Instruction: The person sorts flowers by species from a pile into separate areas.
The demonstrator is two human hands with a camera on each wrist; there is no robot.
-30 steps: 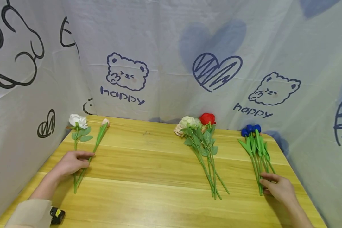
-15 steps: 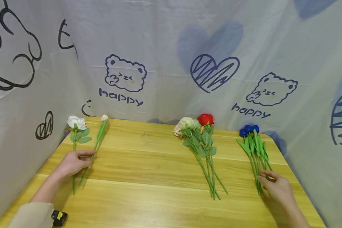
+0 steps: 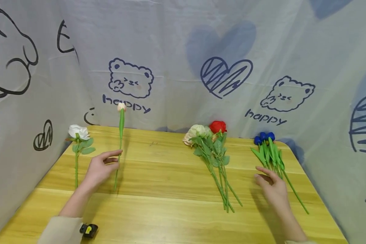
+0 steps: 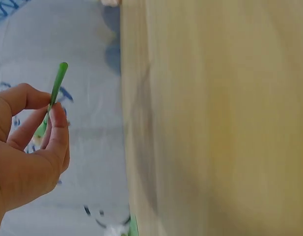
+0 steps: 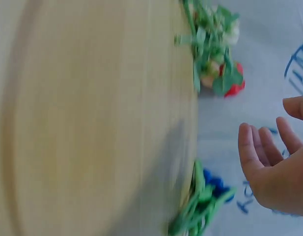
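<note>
Between thumb and fingers my left hand (image 3: 100,171) pinches a pale pink tulip (image 3: 121,127) by its green stem. The tulip is upright, raised off the table, its bud in front of the back cloth; the left wrist view shows the stem's cut end (image 4: 61,73) sticking out past the fingertips. Over the stems of a bunch of blue tulips (image 3: 263,137) on the right hovers my right hand (image 3: 274,191), fingers loosely bent and apart. In the right wrist view nothing lies between its fingers. Part of the bunch's stems is hidden behind that hand.
A white rose (image 3: 78,131) lies at the table's far left. Right of centre, several roses, cream ones (image 3: 198,134) and a red one (image 3: 218,126), lie with stems crossed. Printed cloth (image 3: 170,67) walls the wooden table (image 3: 158,217) at the back and sides.
My left hand has lifted the pink tulip from beside the white rose and carried it right and up. My right hand has moved left and away from me, off the blue tulips' lower stems.
</note>
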